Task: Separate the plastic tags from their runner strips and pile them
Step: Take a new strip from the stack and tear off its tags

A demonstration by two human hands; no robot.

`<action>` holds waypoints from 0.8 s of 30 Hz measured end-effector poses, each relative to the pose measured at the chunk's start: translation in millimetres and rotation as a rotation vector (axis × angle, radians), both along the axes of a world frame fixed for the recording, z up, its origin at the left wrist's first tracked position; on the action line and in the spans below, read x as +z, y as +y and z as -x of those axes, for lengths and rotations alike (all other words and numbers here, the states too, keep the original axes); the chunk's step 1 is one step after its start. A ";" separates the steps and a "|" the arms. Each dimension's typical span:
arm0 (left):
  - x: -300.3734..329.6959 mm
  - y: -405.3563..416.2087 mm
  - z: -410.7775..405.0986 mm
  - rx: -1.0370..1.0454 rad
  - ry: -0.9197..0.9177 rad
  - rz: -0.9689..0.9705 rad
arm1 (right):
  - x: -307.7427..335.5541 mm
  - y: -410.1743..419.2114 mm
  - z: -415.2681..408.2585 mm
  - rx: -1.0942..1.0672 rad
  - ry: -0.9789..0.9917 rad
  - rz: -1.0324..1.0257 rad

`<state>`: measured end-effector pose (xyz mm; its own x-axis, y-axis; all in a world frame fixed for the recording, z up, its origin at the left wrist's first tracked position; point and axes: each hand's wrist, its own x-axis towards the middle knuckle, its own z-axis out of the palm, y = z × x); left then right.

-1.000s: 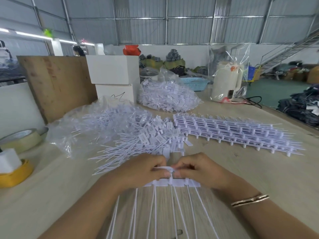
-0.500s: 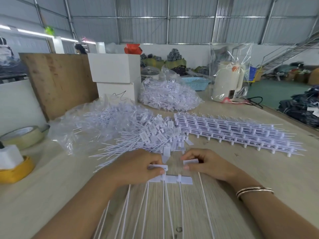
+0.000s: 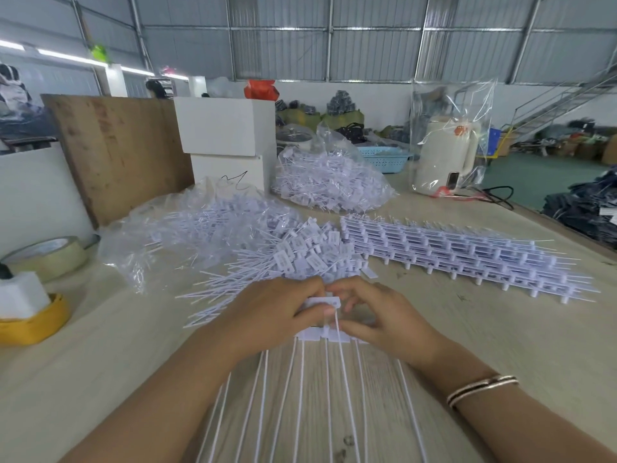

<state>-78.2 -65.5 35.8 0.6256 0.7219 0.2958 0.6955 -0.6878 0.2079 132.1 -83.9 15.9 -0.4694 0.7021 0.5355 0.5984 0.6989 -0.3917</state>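
Note:
A runner strip [image 3: 310, 335] of white plastic tags lies on the wooden table in front of me, its long thin tails [image 3: 300, 396] running toward me. My left hand [image 3: 277, 309] pinches a white tag [image 3: 322, 301] above the strip. My right hand [image 3: 380, 315] meets it from the right, fingers curled at the tag and thumb on the strip's right end. Just beyond my hands sits the pile of separated tags [image 3: 300, 259]. A stack of unseparated runner strips [image 3: 460, 255] lies to the right.
A clear bag of tags [image 3: 187, 228] lies at left and a second one [image 3: 330, 188] farther back. White boxes [image 3: 227, 142], a wooden board [image 3: 117, 152], tape rolls [image 3: 46, 255] and a bagged kettle [image 3: 447, 155] stand around the table.
My right hand, which had pulled a tag away to the right half a second ago, has come back to the left hand. Both hands now meet over a raised tag.

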 end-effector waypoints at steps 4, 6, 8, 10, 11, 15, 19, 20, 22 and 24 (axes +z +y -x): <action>-1.4 0.6 -2.7 0.039 -0.078 0.096 | 1.9 -2.3 1.4 -0.022 -0.066 -0.252; -0.3 4.4 0.9 0.076 -0.148 0.161 | 1.8 -1.2 -2.0 -0.063 -0.018 -0.248; 0.8 8.0 6.4 0.115 -0.138 0.167 | 1.5 -0.1 -5.4 -0.092 -0.032 -0.289; -0.8 8.3 6.9 0.131 -0.094 0.150 | 1.4 0.5 -4.3 -0.102 -0.121 -0.313; -2.1 7.5 4.8 0.132 -0.088 0.146 | 0.8 0.8 -2.9 -0.111 -0.164 -0.316; -4.5 4.9 -1.3 0.077 -0.056 0.157 | -1.1 1.4 3.2 -0.128 -0.226 -0.364; -2.2 5.3 0.7 -0.008 -0.052 0.201 | -1.4 3.8 1.1 -0.055 -0.211 -0.221; -1.8 4.8 0.3 -0.028 -0.052 0.191 | -0.6 4.6 0.1 -0.022 -0.187 -0.161; -0.4 4.1 -0.9 -0.053 -0.052 0.162 | 1.6 5.8 -1.1 0.027 -0.111 -0.083; 0.8 3.1 -0.5 -0.057 -0.090 0.202 | 2.4 6.1 -1.4 0.052 -0.073 -0.055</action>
